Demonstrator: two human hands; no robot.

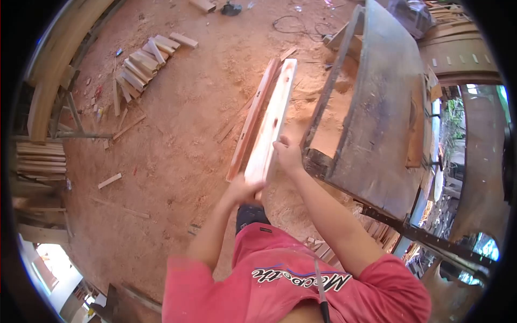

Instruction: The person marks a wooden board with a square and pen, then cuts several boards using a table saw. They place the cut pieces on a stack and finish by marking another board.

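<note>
A long pale wooden post (272, 121) with dark slots cut in it points away from me, bright with light on its top face. My left hand (243, 192) is closed around its near end, slightly blurred. Farther along, my right hand (288, 156) is closed on the post's right edge, with the thumb on top. Beside the post on its left is a reddish wooden post (253, 121), also slotted, which neither hand touches. The undersides of the held post and several of my fingers are hidden.
A large worn workbench (377, 113) stands close on my right, its frame near my right arm. Piled wood pieces (142, 64) lie on the dusty floor (177, 145) at the far left. Stacked boards (40, 159) sit at the left edge. A cable (293, 24) lies ahead.
</note>
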